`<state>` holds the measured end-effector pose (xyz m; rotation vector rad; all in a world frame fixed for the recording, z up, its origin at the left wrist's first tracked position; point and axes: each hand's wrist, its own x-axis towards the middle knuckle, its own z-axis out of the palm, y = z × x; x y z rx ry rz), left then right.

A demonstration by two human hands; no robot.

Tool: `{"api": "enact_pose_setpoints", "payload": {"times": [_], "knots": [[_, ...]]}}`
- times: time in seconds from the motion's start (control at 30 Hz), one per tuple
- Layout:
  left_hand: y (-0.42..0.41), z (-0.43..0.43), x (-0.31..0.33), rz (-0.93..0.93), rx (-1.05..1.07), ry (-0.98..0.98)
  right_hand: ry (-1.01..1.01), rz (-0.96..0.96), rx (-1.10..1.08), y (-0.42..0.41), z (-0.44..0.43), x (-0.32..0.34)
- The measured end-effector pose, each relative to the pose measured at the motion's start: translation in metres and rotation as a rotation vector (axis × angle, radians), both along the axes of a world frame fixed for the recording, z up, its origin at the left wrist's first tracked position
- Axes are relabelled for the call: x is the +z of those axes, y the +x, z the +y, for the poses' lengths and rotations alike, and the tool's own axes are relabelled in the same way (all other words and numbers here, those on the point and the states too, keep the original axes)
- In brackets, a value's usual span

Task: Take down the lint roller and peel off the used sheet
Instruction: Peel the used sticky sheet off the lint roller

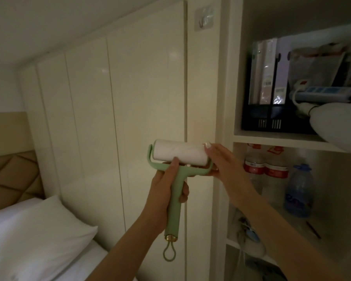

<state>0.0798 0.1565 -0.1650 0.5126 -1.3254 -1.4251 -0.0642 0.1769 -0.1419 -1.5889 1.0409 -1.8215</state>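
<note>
A green lint roller [175, 201] with a white sticky roll [178, 152] is held up in front of a cream wardrobe door. My left hand [166, 185] grips its handle just below the fork, thumb resting against the roll. My right hand [221, 161] cups the roll's right end, fingertips touching the paper there. A loop [169, 252] hangs from the handle's bottom. High on the door sits a clear adhesive hook [204, 18] with nothing on it.
Open shelves stand at the right with black file boxes [267, 116], a power strip [324, 94] and water bottles [299, 191]. A white rounded object [338, 122] juts from the shelf edge. A bed with a white pillow [39, 236] lies at the lower left.
</note>
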Motion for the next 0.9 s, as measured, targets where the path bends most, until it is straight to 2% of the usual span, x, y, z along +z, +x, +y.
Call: {"api": "enact_pose_setpoints", "payload": {"times": [0.17,0.3,0.43,0.53,0.77,0.9], "knots": [[0.001,0.006,0.001,0.046,0.026,0.002,-0.040,0.133,0.033,-0.001,0.003,-0.001],[0.003,0.013,0.000,0.054,0.019,-0.012,-0.033,0.034,0.031,-0.003,0.009,-0.002],[0.003,0.020,0.000,0.058,0.014,-0.015,-0.050,0.092,0.093,-0.004,0.015,-0.005],[0.003,0.026,0.001,0.068,0.007,-0.007,-0.076,0.050,0.062,-0.001,0.021,-0.004],[0.006,0.035,-0.002,0.054,0.021,-0.009,-0.016,0.005,0.054,0.004,0.027,-0.006],[0.007,0.037,-0.004,0.049,0.034,-0.003,0.089,-0.014,0.068,0.005,0.026,-0.005]]}}
